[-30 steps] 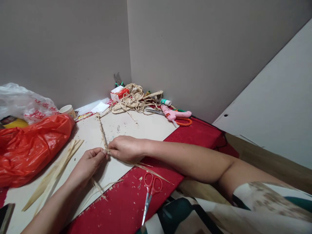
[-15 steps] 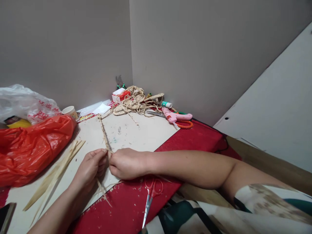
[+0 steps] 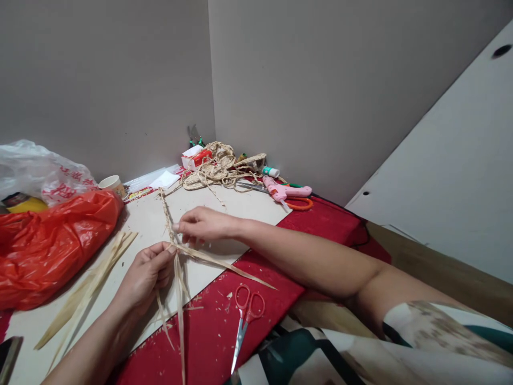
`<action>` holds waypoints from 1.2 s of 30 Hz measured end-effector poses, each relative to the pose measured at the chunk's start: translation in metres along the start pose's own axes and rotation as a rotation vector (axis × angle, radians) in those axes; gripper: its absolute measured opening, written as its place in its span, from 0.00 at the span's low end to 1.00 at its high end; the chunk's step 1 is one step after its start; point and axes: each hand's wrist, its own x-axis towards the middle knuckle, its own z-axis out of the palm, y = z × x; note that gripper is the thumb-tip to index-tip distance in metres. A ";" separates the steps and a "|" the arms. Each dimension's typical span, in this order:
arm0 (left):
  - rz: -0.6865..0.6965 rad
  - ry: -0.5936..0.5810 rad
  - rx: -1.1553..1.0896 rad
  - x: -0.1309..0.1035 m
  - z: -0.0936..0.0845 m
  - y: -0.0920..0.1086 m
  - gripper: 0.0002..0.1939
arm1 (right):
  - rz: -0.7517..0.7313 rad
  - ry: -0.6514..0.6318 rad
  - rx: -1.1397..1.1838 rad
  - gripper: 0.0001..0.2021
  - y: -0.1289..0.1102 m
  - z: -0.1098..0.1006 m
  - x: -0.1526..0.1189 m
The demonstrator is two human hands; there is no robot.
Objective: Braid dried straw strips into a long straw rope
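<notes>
A thin straw braid runs down the pale board toward my hands. My left hand pinches its lower end, where loose straw strands fan out downward and to the right. Just above that, my right hand is at the braid's right side, thumb and fingertips close to it; whether they grip it is too small to tell. Flat straw strips lie on the board left of my left hand. Red-handled scissors rest on the red cloth, blades toward me.
A red plastic bag and a clear bag fill the left side, beside a paper cup. Braided cord is heaped at the back corner near a pink glue gun. A phone lies lower left.
My right hand has moved up and away from the lower end of the braid. Strands hidden before now spread out to the right and down. My left hand keeps its pinch.
</notes>
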 end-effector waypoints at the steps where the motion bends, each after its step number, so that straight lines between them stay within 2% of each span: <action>1: 0.007 -0.006 0.004 0.000 0.000 0.000 0.15 | 0.038 -0.083 0.047 0.18 0.003 0.006 0.001; 3: 0.015 -0.011 0.012 -0.001 -0.001 0.001 0.14 | 0.106 -0.233 0.110 0.20 0.007 0.016 0.003; 5: 0.011 -0.016 0.026 -0.001 -0.003 0.002 0.14 | 0.130 -0.258 0.095 0.21 0.011 0.019 0.004; 7: -0.021 -0.046 0.067 0.000 -0.005 0.003 0.14 | 0.115 -0.255 0.057 0.20 0.014 0.016 0.007; 9: -0.045 -0.077 0.138 0.002 -0.008 0.002 0.14 | 0.136 -0.317 0.079 0.18 0.017 0.010 0.010; 11: -0.018 -0.053 0.232 0.005 -0.010 0.000 0.15 | 0.203 -0.381 0.167 0.17 0.019 0.007 0.013; 13: 0.067 0.021 0.367 0.006 -0.010 0.000 0.16 | 0.281 -0.397 0.278 0.16 0.020 0.008 0.014; 16: 0.188 0.097 0.636 0.002 -0.009 0.005 0.15 | 0.342 -0.330 0.378 0.15 0.019 0.016 0.013; 21: 0.296 0.165 1.158 -0.012 -0.003 0.018 0.16 | 0.318 -0.102 0.403 0.10 0.016 0.032 0.008; 25: 0.245 0.180 1.458 -0.022 0.011 0.011 0.17 | 0.359 -0.010 0.491 0.14 0.011 0.040 0.002; 28: 0.179 0.132 1.610 -0.030 0.024 0.001 0.17 | 0.401 -0.036 0.594 0.14 0.009 0.041 -0.003; 30: 0.184 0.034 1.603 -0.036 0.030 -0.001 0.16 | 0.412 -0.084 0.645 0.10 0.011 0.038 -0.005; 32: 0.200 -0.064 1.493 -0.040 0.030 0.002 0.18 | 0.406 -0.139 0.699 0.08 0.015 0.034 -0.007; 33: 0.220 -0.059 1.414 -0.040 0.027 0.006 0.19 | 0.394 -0.167 0.731 0.07 0.017 0.031 -0.007; 34: 0.252 -0.001 1.327 -0.038 0.023 0.010 0.20 | 0.376 -0.194 0.763 0.07 0.019 0.029 -0.008; 36: 0.356 0.233 1.125 -0.030 0.013 0.018 0.18 | 0.336 -0.245 0.809 0.07 0.023 0.026 -0.008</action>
